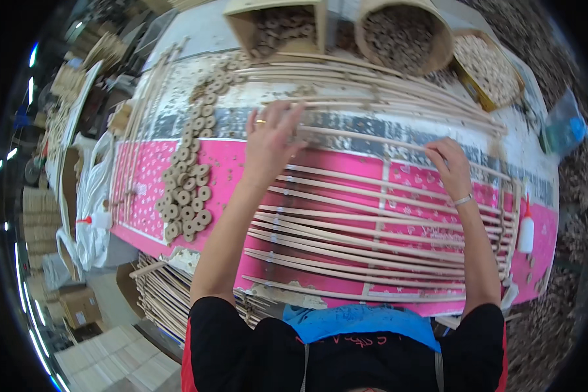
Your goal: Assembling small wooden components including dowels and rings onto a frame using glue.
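Wooden dowel (366, 138) in pale tan lies crosswise beneath both hands, above the row of similar thin rods (349, 251) spread over the pink patterned sheet (228, 157); the left hand (273, 134), with a gold ring on one finger, is spread fairly wide over its left end, and whether those fingers grip it cannot be told; the right hand (449, 166) is narrow, thumb and forefinger drawn close together at the dowel farther right, though a firm pinch cannot be confirmed; left of the left hand, flat brown discs with centre holes (183, 199) lie heaped, trailing up toward a square wooden box (238, 26) of similar discs; beside that box stand a round tub (443, 39) of small brown pieces and a yellow container (478, 98) of pale ones; a white squeeze bottle with a red tip (526, 234) lies near the rods' right ends.
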### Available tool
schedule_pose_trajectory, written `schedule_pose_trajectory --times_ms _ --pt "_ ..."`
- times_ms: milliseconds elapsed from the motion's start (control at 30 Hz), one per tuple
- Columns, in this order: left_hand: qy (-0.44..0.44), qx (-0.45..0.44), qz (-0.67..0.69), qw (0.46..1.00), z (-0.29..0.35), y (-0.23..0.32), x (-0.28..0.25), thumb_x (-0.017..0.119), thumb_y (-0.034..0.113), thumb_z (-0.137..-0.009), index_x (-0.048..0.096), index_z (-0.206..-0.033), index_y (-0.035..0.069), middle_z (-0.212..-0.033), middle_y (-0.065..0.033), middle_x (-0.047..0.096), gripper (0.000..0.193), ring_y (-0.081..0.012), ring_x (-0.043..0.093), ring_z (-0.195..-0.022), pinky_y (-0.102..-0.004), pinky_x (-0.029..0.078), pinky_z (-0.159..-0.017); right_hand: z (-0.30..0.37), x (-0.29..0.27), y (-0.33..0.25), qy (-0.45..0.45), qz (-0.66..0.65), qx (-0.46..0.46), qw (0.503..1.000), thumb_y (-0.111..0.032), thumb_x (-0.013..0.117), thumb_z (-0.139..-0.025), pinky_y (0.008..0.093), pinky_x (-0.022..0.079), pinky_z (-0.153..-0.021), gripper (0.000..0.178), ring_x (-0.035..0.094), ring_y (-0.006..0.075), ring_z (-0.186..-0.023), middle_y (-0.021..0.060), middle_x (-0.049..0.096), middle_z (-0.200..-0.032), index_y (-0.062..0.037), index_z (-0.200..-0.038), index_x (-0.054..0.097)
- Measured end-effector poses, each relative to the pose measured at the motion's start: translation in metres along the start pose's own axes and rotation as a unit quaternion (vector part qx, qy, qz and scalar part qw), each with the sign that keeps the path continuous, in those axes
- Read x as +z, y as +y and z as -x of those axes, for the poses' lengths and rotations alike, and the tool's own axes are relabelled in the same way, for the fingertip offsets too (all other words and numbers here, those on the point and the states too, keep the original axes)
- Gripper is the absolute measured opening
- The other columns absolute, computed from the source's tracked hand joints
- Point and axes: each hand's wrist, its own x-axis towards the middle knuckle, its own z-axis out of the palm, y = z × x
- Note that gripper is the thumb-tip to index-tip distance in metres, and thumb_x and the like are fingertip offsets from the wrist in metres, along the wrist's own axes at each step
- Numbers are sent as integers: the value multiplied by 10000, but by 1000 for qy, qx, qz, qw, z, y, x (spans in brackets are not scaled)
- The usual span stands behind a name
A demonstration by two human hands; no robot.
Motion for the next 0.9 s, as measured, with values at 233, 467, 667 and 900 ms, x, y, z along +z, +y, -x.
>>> schedule_pose_trajectory --times_ms 233,467,667,900 --pt "11 96 7 995 -1 31 -52 690 105 -891 562 -1474 225 -1143 -46 663 609 -224 635 -1064 -430 454 -993 -64 -4 -131 49 -3 -98 994 -188 728 -907 399 470 -741 144 607 303 -831 95 628 -830 -45 -916 715" --pt "223 -87 -79 968 44 -117 -139 579 -54 -890 674 -1315 166 -874 -87 655 487 -222 638 -778 -366 530 -704 -78 -1 -215 127 -12 -209 970 -152 753 -863 478 415 -1056 382 599 324 -1150 101 662 -1245 -98 -1238 699" --pt "219 -261 -211 916 88 -257 -150 520 190 -1059 631 -1381 161 -1113 -162 714 342 -367 685 -1010 -473 531 -868 -40 28 -188 0 -104 -90 991 -67 722 -885 388 499 -942 252 640 310 -1090 121 687 -1183 -54 -1136 736" --pt "131 -378 -212 892 111 -336 -102 481 192 -1049 658 -1312 183 -1160 -155 707 317 -379 672 -1065 -504 514 -891 -10 24 -124 -23 -47 17 998 -77 707 -902 381 508 -945 207 660 298 -1076 130 703 -1121 -33 -1101 740"
